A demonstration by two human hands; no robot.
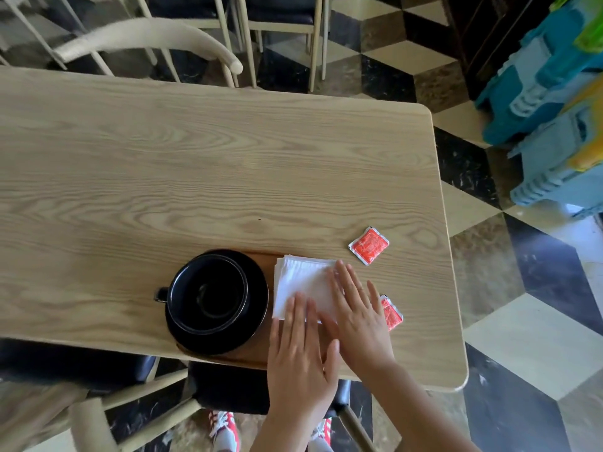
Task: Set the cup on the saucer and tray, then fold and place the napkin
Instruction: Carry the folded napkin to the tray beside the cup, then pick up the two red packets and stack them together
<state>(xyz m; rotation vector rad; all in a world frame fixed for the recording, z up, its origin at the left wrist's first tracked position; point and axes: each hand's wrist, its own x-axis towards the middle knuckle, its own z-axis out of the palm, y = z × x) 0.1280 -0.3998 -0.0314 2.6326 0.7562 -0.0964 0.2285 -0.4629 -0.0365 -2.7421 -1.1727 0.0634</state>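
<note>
One view only, from the head, wide-angle, so nothing shared with a second view. Looks forward and steeply down onto a table [228,164], seen from above its near edge. Table fills the left and centre of the frame, its far edge running across the upper part, its right corners inside the frame. Sits close: both hands [329,334] enter from the bottom centre, forearms cut by the lower edge. Shoes [225,429] straight below at bottom centre, showing how steeply the lens tips. Chairs [146,44] along the top edge, floor [522,337] down the right side. Straight lines bowed toward the frame edges.
</note>
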